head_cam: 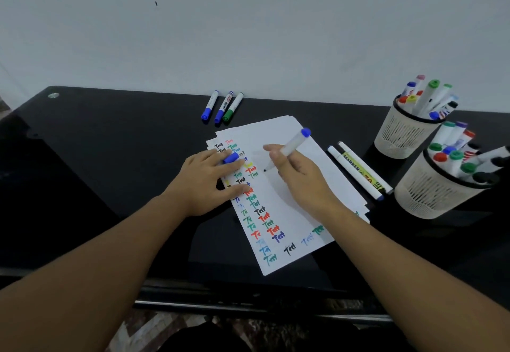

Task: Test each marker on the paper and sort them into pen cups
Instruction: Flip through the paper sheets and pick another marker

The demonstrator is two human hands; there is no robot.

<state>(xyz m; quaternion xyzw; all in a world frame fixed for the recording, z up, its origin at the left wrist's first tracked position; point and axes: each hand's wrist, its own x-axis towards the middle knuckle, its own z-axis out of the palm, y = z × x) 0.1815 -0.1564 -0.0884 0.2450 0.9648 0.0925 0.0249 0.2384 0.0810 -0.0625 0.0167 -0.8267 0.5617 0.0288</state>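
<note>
**Head view: marker tip on the page**

Right hand [296,171] grips the white blue-ended marker [294,144], tip touching the white scribbled paper [287,211]. Left hand [212,178] lies flat there, blue cap [230,157] between its fingers. Two cream mesh pen cups [404,133] stand at right.

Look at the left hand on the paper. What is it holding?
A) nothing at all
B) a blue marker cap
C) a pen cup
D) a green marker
B: the left hand rests flat on the paper with a blue marker cap tucked between its fingers, while the right hand holds the uncapped marker.
</note>
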